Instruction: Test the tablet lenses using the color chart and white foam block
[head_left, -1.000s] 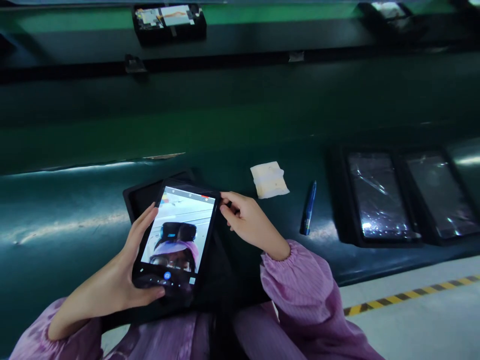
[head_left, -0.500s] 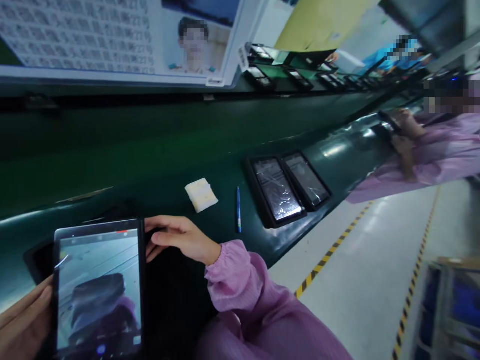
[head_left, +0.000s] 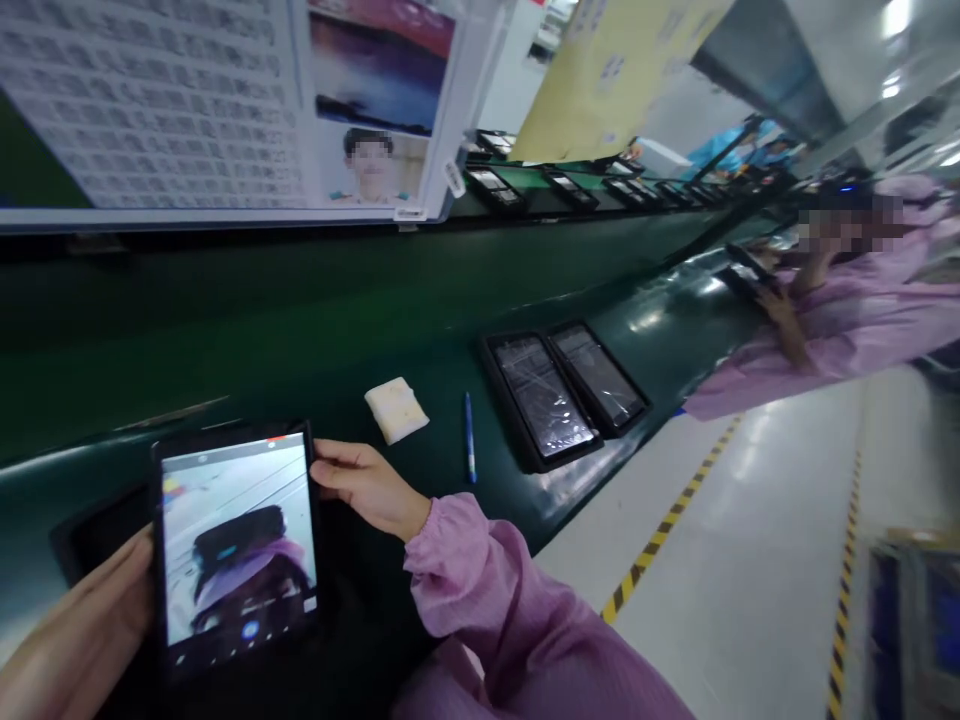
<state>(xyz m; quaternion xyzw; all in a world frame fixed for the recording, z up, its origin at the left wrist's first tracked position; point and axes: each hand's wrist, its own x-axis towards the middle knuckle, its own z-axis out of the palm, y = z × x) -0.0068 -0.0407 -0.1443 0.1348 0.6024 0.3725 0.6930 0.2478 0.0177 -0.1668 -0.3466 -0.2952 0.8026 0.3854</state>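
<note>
A black-framed tablet is held up between my two hands, its lit screen showing a camera picture with a dark shape and some purple. My left hand grips its left edge, the fingertips partly hidden behind it. On the opposite edge, my right hand pinches the upper right side with thumb and fingers. Just beyond my right hand lies a folded cream cloth or pad. A blue pen rests to the right of that pad. Behind the tablet, a dark tray or case is partly covered.
Two film-covered tablets in dark trays lie side by side on the green bench. More devices line a raised shelf behind. A printed sheet in a holder hangs above. At right, a co-worker in a pink sleeve holds a device.
The tablet and both hands have shifted right and slightly up in view. Its on-screen picture has changed. My right thumb now lies on the frame's edge. The camera view has tilted slightly upward.
</note>
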